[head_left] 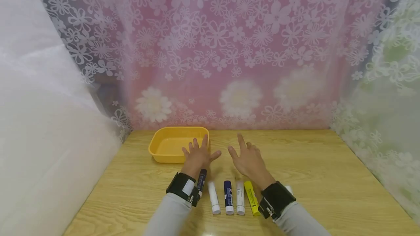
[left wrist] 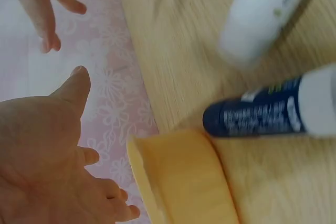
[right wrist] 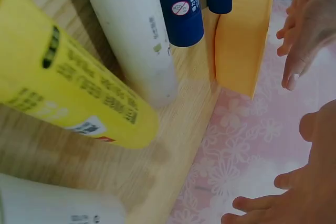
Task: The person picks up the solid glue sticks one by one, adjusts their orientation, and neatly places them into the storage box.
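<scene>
- Nearest, glue sticks are lined up on the bench point(head_left: 315, 170): a navy stick point(head_left: 201, 179) beside the left wrist, a white stick point(head_left: 213, 196), a navy-and-white stick point(head_left: 228, 196), a second white stick point(head_left: 240, 196), a yellow stick point(head_left: 251, 196), and one mostly hidden by the right wristband point(head_left: 279, 197).
- Beyond, nothing is held: the left hand point(head_left: 197, 157) is spread wide; the right hand's point(head_left: 250, 161) thumb and index are parted.
- Any stick is best pinched mid-barrel, with neighbours left unbrushed.
- Farther, the yellow tray point(head_left: 168, 158) is partly covered by the left hand; its raised rim should be cleared.
</scene>
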{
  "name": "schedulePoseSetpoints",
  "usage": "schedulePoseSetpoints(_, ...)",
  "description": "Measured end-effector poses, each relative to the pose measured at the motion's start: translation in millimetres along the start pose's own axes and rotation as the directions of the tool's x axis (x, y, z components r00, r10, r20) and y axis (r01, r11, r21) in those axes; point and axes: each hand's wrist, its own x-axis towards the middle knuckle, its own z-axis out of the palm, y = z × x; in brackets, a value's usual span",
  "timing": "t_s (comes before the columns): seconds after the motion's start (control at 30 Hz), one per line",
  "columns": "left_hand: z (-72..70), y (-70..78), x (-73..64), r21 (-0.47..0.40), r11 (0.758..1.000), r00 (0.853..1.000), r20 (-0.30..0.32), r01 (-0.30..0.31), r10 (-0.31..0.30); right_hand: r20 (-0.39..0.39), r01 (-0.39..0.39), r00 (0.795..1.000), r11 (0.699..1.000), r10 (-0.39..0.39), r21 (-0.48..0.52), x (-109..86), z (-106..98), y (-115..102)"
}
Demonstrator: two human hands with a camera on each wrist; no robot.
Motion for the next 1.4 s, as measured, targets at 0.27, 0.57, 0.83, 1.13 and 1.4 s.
schedulePoseSetpoints(0.27, -16.5, -4.2, 2.9, 0.044, 0.999, 0.997, -0.067, -0.028, 0.031, 0.012, 0.045, 0.999, 0.999, -0.045, -0.001, 12.9, 4.5, -13.4)
schedulePoseSetpoints(0.57, -38.5, -16.2, 17.5, 0.133, 0.991, 0.997, -0.072, 0.01, 0.0, 0.061, 0.098, 0.993, 0.995, -0.097, -0.02, 28.6, 4.1, -28.4)
schedulePoseSetpoints(0.83, -59.5, -41.6, 39.7, 0.029, 1.0, 0.991, -0.134, 0.004, 0.0, -0.019, 0.132, 0.991, 0.99, -0.132, 0.052, 39.7, 9.4, -50.2)
schedulePoseSetpoints(1.13, -82.6, -72.2, 48.7, 0.166, 0.984, 0.918, -0.375, -0.067, 0.126, -0.093, 0.138, 0.987, 0.986, -0.129, 0.098, 49.8, 17.7, -69.7)
schedulePoseSetpoints(1.4, -99.0, -101.0, 39.3, 0.173, 0.98, 0.902, -0.431, 0.099, -0.015, -0.113, 0.142, 0.985, 0.982, -0.128, 0.127, 56.1, 22.9, -74.1)
